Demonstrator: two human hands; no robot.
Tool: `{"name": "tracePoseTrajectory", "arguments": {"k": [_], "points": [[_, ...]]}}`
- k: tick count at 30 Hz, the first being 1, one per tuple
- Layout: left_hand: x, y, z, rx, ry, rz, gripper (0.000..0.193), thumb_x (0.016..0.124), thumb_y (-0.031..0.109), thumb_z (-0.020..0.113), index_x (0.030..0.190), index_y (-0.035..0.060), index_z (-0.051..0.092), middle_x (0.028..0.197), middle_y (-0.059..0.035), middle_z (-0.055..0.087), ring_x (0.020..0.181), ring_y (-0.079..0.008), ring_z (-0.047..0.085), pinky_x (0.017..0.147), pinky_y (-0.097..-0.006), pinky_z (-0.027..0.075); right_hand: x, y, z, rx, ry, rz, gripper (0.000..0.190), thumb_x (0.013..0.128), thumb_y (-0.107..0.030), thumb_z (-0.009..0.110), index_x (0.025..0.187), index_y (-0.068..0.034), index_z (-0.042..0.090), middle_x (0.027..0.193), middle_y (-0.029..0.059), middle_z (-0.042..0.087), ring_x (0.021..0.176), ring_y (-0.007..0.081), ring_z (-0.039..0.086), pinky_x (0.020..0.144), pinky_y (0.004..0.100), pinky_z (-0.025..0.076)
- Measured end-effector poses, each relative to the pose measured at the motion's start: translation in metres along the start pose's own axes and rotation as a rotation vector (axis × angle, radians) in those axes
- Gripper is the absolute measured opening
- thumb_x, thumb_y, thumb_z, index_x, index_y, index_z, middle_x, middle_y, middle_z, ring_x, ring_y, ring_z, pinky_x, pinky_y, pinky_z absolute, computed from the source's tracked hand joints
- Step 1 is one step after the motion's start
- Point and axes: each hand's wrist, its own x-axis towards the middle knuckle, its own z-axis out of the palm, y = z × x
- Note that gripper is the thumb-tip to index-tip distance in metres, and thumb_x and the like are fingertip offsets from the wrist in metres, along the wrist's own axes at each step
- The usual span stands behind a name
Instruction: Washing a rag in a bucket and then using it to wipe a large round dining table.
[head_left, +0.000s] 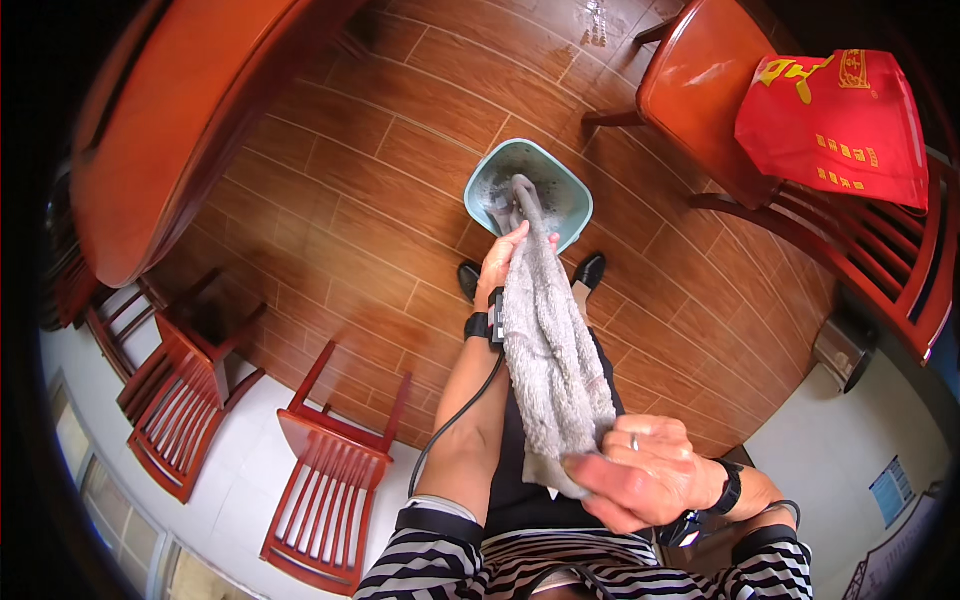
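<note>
A wet grey terry cloth (551, 337) is stretched lengthwise between both hands. Its near end is gripped by my right hand (649, 472), low in the view beside my waist. My left hand (504, 259) is closed around the narrower part of the cloth, at the rim of a light blue plastic bucket (579, 187). From there the far end hangs folded into the bucket, where dark-specked, foamy water shows. The bucket stands on the floor just in front of my shoes.
On the wood-look tiled floor (360, 217) stand several wooden chairs, one (330, 480) at lower left. A round wooden table (180, 112) fills the upper left. At upper right a chair (697, 82) holds a red bag (840, 127). A metal bin (844, 349) stands by the wall.
</note>
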Motion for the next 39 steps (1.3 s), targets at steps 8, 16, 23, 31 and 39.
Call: {"name": "tracePoseTrajectory", "arguments": {"k": [8,16,23,31,39], "points": [[0.015,-0.015,-0.036,0.411,0.107,0.558,0.030,0.092,0.028,0.050,0.108,0.0041,0.059,0.104,-0.0121,0.064,0.090,-0.0243,0.063,0.079,-0.0390,0.052,0.029,0.068,-0.006,-0.299,0.204,-0.037,0.034,0.064,0.002,0.063,0.098,0.006,0.061,0.068,0.0097,0.060,0.049,0.0210,0.054,0.047,0.0300,0.044],[0.027,-0.018,0.005,0.275,0.542,0.293,0.036,0.094,0.037,0.038,0.123,0.0191,0.050,0.121,-0.0050,0.057,0.109,-0.0236,0.053,0.088,-0.0507,0.040,0.032,0.225,0.047,-0.526,-0.034,0.464,0.017,0.083,-0.012,0.058,0.100,-0.008,0.058,0.080,0.0138,0.064,0.076,0.0335,0.062,0.065,0.0440,0.048],[0.047,-0.003,-0.024,0.282,0.474,0.319,0.043,0.090,0.048,0.041,0.121,0.0212,0.052,0.122,-0.0018,0.056,0.109,-0.0230,0.052,0.088,-0.0513,0.036,-0.004,0.239,0.067,-0.403,-0.002,0.676,0.029,0.084,-0.017,0.055,0.112,-0.009,0.058,0.096,0.0195,0.064,0.088,0.0384,0.059,0.078,0.0455,0.044],[0.067,0.010,-0.069,0.139,0.655,0.279,0.047,0.089,0.053,0.046,0.126,0.0231,0.049,0.124,0.0011,0.053,0.113,-0.0192,0.047,0.092,-0.0481,0.034,-0.078,0.211,0.066,-0.081,0.083,1.003,0.022,0.088,-0.020,0.053,0.101,-0.006,0.063,0.087,0.0199,0.066,0.082,0.0358,0.064,0.073,0.0412,0.049],[0.102,0.000,-0.073,-0.133,0.431,0.114,0.043,0.093,0.047,0.039,0.123,0.0194,0.053,0.123,-0.0039,0.056,0.110,-0.0235,0.049,0.092,-0.0497,0.033,-0.119,0.252,0.084,-0.028,0.065,1.138,0.022,0.090,-0.021,0.052,0.103,-0.006,0.063,0.085,0.0181,0.067,0.081,0.0321,0.065,0.073,0.0384,0.050]]}}
